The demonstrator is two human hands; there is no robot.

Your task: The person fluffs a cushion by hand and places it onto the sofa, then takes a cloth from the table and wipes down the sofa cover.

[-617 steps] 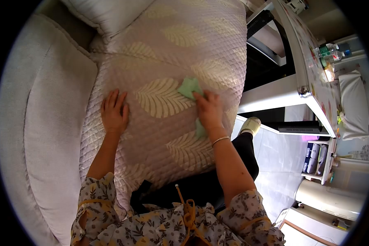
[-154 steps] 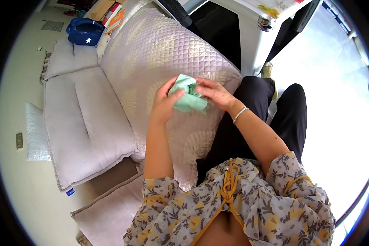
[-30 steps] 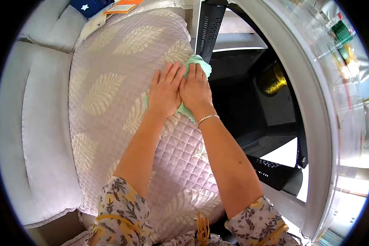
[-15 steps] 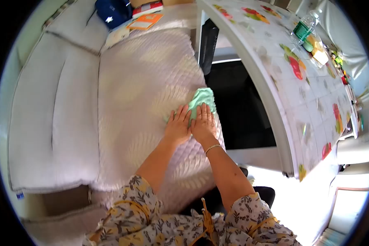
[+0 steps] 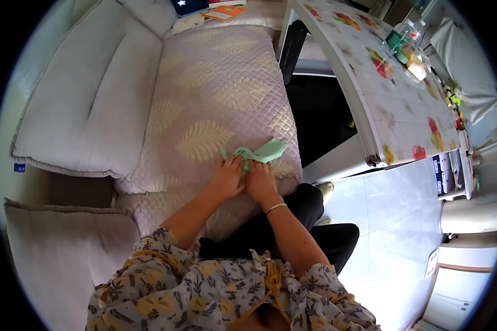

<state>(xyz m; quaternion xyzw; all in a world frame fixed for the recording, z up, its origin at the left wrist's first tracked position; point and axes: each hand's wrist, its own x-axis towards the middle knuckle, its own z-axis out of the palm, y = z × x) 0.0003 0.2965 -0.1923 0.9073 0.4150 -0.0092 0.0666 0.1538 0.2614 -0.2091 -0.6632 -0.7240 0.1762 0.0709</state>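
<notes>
A mint-green cloth (image 5: 271, 150) lies bunched and twisted on the quilted sofa cover (image 5: 204, 83), its wider end spread to the right. My left hand (image 5: 228, 177) is closed on the near left part of it, fingers curled into the folds. Close beside it, my right hand (image 5: 260, 182) grips the cloth near its middle, with a bracelet on that wrist. Both hands rest low against the seat, thumbs almost together. The cloth under the fingers is hidden.
Grey back cushions (image 5: 88, 94) line the left side. To the right stands a table (image 5: 395, 105) with a fruit-patterned cover, holding plastic bottles (image 5: 398, 36) and a bagged item. An orange booklet (image 5: 224, 13) lies at the sofa's far end. My legs (image 5: 298, 212) are near the seat edge.
My hands lay flat on the cloth before; now their fingers are curled around it. The cloth has gone from spread to bunched and twisted, closer to me. The view has shifted.
</notes>
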